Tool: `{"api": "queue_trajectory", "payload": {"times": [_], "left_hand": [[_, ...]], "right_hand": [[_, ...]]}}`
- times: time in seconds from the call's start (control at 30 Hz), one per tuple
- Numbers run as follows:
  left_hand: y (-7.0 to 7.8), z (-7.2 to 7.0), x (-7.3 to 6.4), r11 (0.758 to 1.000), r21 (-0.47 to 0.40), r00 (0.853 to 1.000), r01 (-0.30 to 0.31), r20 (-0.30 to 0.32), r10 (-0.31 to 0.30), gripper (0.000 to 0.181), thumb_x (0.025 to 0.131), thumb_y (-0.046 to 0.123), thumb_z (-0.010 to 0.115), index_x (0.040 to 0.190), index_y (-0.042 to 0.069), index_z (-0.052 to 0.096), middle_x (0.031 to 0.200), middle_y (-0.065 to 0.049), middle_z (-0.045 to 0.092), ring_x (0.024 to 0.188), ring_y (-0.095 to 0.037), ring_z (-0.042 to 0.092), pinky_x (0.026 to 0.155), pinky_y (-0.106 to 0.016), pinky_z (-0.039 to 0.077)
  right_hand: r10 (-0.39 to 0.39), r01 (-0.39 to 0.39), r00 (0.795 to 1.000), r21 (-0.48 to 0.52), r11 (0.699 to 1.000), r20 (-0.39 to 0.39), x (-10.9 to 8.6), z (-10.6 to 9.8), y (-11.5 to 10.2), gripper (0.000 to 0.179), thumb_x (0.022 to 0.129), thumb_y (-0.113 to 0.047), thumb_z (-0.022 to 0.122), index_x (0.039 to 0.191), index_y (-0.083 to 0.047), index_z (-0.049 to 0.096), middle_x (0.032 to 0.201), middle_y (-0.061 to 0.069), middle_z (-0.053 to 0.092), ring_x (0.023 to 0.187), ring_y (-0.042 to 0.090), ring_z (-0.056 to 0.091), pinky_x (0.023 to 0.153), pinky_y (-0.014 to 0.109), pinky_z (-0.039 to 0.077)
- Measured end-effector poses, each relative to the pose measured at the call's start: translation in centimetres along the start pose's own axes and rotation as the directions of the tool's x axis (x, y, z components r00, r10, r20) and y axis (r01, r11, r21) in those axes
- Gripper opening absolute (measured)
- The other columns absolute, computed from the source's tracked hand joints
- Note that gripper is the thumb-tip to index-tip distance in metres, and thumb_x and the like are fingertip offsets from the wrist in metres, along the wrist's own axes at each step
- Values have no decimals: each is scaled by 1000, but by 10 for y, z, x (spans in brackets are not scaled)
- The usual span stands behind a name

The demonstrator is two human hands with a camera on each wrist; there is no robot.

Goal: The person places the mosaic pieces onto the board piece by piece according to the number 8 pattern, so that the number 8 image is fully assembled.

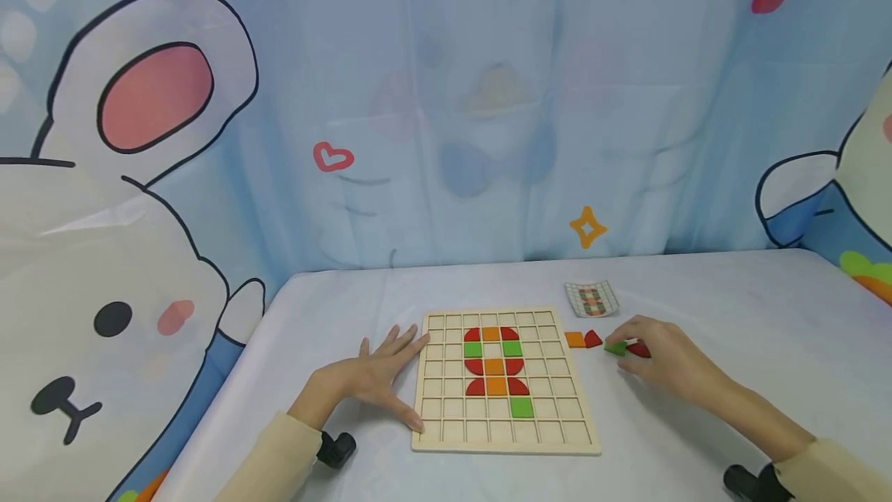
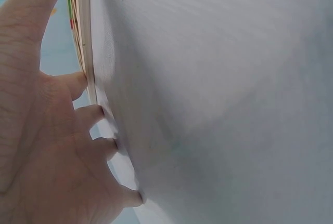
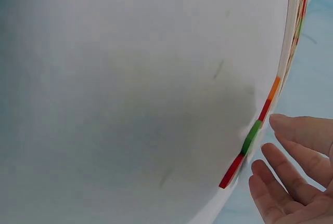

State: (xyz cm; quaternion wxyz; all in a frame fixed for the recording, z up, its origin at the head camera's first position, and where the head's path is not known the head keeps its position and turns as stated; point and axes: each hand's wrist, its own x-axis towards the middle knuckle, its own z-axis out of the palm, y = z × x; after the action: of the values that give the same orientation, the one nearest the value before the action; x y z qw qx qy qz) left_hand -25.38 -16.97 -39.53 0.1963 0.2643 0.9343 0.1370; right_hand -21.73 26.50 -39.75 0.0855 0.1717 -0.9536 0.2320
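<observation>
A square wooden grid board (image 1: 446, 432) lies flat on the table, bearing red rounded pieces, orange squares (image 1: 497, 386) and green squares (image 1: 521, 407). Spread fingers of my left hand (image 1: 383, 370) rest along its left edge, thumb near the lower corner; the left wrist view shows that hand (image 2: 57, 141) from the palm side. Right of the board, a loose orange square (image 1: 574, 340), a red piece (image 1: 593, 339), a green piece (image 1: 616, 348) and another red piece (image 1: 639, 349) form a row. My right hand (image 1: 672, 359) hovers over the green one, its loosely bent fingertips seemingly apart from it in the right wrist view.
A small card (image 1: 591, 299) printed with a coloured grid pattern lies behind the row of loose pieces. White cloth covers the table (image 1: 732, 316). Behind it hangs a blue curtain (image 1: 488, 99) with cartoon figures.
</observation>
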Motion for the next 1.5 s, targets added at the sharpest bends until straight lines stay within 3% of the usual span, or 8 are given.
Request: {"api": "queue_trajectory", "payload": {"times": [0.13, 0.47, 0.67, 0.83, 1.1, 1.5], "left_hand": [[-1, 2, 0, 1000, -2, 1000, -1, 4, 1, 129, 76, 59, 89, 170, 23, 9, 177, -8, 0, 161, -33, -8, 121, -73, -2], [-3, 3, 1, 1000, 6, 1000, -1, -1, 1, 129, 76, 60, 89, 170, 23, 9, 177, -7, -1, 161, -33, -8, 121, -72, -2], [-2, 2, 2, 1000, 0, 1000, 3, 3, -3, 129, 76, 59, 89, 170, 24, 9, 177, -6, -2, 161, -32, -8, 121, -72, -3], [-1, 2, 1, 1000, 6, 1000, 4, 1, -4, 129, 76, 59, 90, 170, 23, 9, 177, -7, -1, 161, -33, -8, 121, -72, -2], [0, 1, 1, 1000, 6, 1000, -1, 2, 1, 128, 76, 58, 90, 170, 22, 10, 177, -8, -1, 161, -33, -8, 121, -73, -2], [-1, 1, 0, 1000, 2, 1000, -9, 4, 9, 128, 76, 59, 89, 170, 22, 10, 177, -9, -1, 161, -33, -8, 121, -73, -1]], "right_hand": [[-11, 11, 1000, -15, 1000, -3, 7, 2, 4, 23, 79, 6, 85, 101, 4, 79, 104, 18, 74, 100, 42, 69, 87, 58, 58], [6, -7, 997, 16, 1000, 77, 22, 3, 7, 24, 78, 11, 82, 102, 10, 77, 94, 10, 69, 80, 21, 60, 70, 36, 59], [80, -88, 976, 33, 996, 201, 32, -6, 6, 26, 82, 11, 80, 107, 12, 75, 100, 16, 72, 88, 27, 64, 80, 45, 61], [83, -101, 962, 57, 993, 262, 35, -10, 6, 27, 81, 13, 80, 106, 14, 72, 98, 14, 73, 88, 27, 65, 82, 46, 61], [107, -125, 966, 63, 990, 236, 31, -7, 8, 23, 79, 11, 83, 100, 12, 73, 91, 11, 73, 84, 26, 66, 79, 45, 61], [116, -123, 985, 54, 991, 130, 24, -7, 3, 24, 76, 9, 87, 97, 8, 76, 87, 7, 71, 80, 23, 64, 74, 40, 61]]}}
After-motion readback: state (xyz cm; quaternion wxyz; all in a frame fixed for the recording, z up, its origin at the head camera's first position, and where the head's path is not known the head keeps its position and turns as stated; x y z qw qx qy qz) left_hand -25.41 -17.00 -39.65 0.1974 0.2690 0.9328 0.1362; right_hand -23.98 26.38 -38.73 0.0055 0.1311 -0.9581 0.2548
